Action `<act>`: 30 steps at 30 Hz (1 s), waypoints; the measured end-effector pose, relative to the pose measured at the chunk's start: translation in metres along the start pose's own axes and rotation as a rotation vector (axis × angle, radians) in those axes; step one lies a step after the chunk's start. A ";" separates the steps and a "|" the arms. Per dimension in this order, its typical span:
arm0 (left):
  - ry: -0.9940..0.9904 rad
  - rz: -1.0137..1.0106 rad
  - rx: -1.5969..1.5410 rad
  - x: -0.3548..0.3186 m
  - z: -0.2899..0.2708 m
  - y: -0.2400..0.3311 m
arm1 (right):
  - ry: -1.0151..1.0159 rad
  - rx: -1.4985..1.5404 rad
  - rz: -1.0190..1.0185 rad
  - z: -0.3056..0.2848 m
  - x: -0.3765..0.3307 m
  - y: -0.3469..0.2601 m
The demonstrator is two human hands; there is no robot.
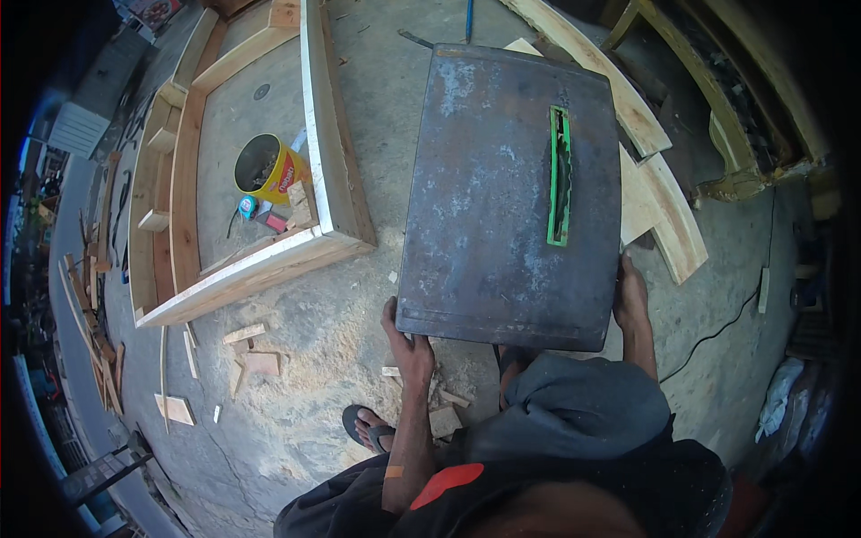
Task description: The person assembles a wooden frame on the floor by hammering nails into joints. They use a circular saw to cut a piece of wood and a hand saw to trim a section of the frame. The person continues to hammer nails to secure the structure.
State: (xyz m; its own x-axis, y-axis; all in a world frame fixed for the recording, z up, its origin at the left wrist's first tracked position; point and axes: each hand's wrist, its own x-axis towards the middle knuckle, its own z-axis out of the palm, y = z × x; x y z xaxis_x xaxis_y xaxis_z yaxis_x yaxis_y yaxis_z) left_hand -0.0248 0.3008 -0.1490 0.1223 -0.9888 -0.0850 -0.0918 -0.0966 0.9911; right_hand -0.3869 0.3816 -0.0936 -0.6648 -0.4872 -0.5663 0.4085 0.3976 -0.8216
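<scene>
A dark, worn metal tabletop with rounded corners and blue-grey patches lies in front of me. Right of its middle runs a long narrow slot edged in green. My left hand is closed on its near left corner, thumb at the side and fingers under the edge. At the lower right side my right hand grips the other edge, its fingers partly hidden beneath. What supports the top from below is out of sight.
A wooden frame stands at the left, with a yellow bucket and a tape measure inside it. Curved boards lie at the right. Wood scraps and sawdust cover the floor near my feet. A black cable runs at the right.
</scene>
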 end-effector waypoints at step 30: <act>-0.399 0.090 0.103 0.017 0.005 -0.021 | 0.240 -0.636 -0.366 0.027 -0.055 0.005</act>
State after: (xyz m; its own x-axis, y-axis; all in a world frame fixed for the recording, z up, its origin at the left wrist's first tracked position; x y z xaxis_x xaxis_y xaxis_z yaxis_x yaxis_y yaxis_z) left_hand -0.0261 0.2853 -0.1719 -0.2808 -0.9584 -0.0517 -0.1858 0.0015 0.9826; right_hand -0.3311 0.3892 -0.0689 -0.8356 -0.5202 -0.1765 -0.2530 0.6497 -0.7169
